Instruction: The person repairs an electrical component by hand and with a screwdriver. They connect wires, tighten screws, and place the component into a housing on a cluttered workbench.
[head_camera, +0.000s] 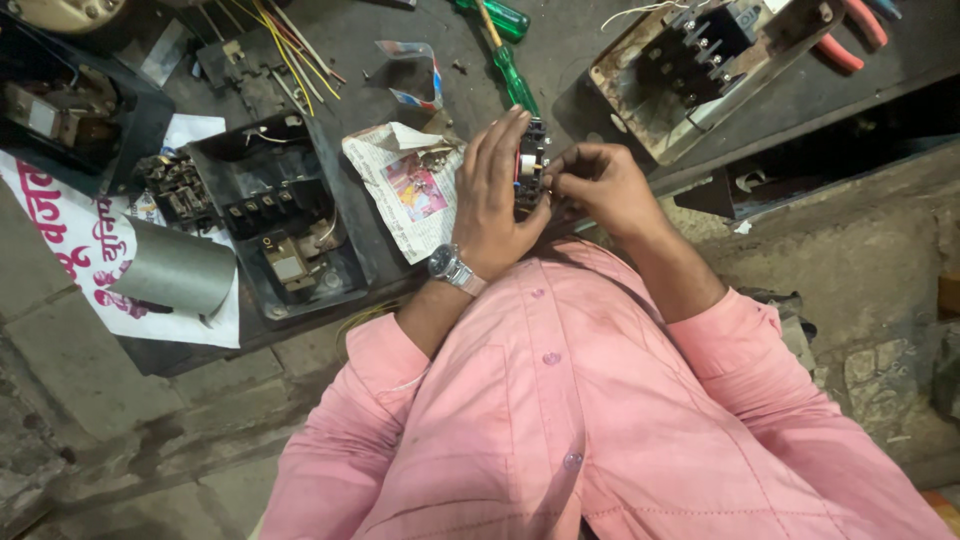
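My left hand (492, 190) wraps around a small black electrical part (530, 165) with a white and red piece on it, held upright above the dark workbench (560, 60). My right hand (598, 185) pinches the right side of the same part with its fingertips. A wristwatch (452, 268) sits on my left wrist. Much of the part is hidden behind my fingers.
An open black starter box (275, 215) lies at left, a grey metal cylinder (178, 268) beside it on printed white paper. A folded newspaper (405, 185) holds small bits. Green-handled screwdrivers (510, 70), a rusty switch box (700, 60) and red-handled pliers (850, 35) lie at the back.
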